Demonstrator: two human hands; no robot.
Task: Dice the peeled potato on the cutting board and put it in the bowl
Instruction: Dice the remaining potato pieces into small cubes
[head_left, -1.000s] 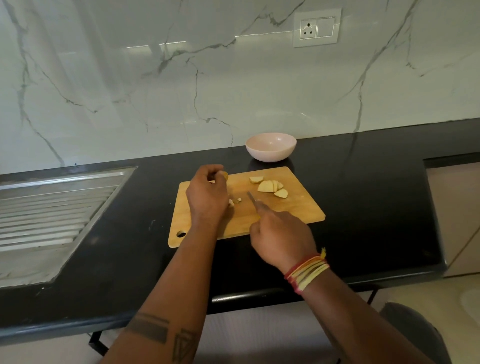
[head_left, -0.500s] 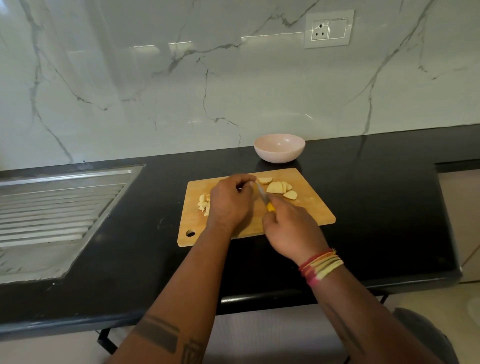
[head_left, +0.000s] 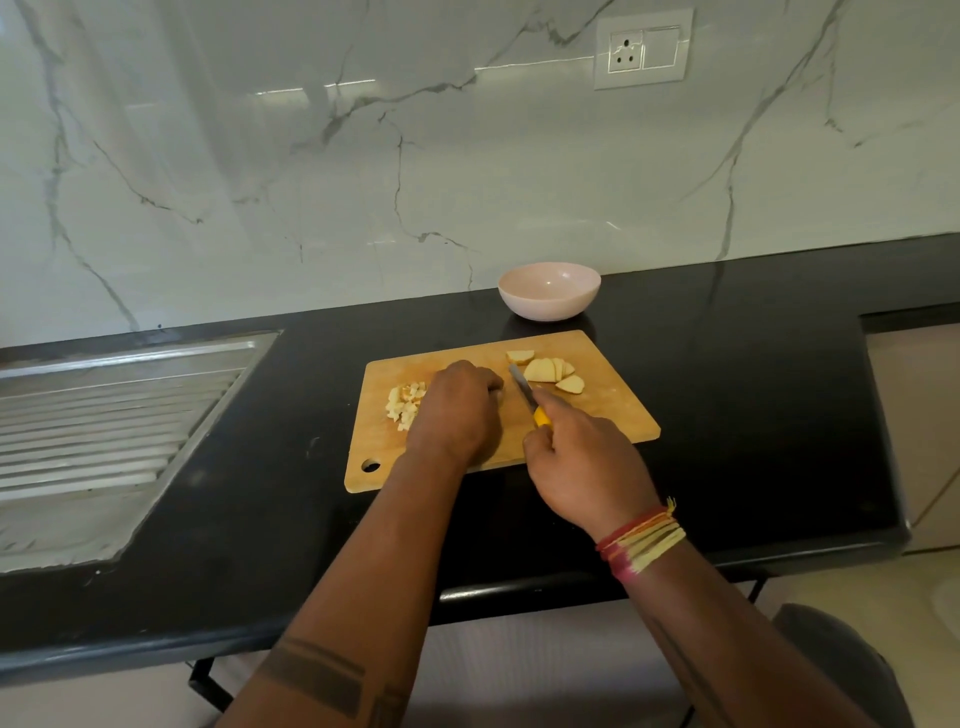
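Observation:
A wooden cutting board lies on the black counter. A pile of diced potato sits at its left end, and several potato slices lie at the far right. My left hand rests knuckles-up on the board's middle, fingers curled down over a potato piece that is mostly hidden. My right hand grips the yellow handle of a small knife, whose blade points away beside my left fingertips. The pink bowl stands behind the board, with nothing visible inside.
A steel sink drainboard is set into the counter at the left. The marble wall carries a socket. The counter's front edge runs under my forearms. A dark seat shows at the bottom right.
My left hand moved right along the board, uncovering the diced pile. The knife moved farther up the board, close beside my left fingers and the slices.

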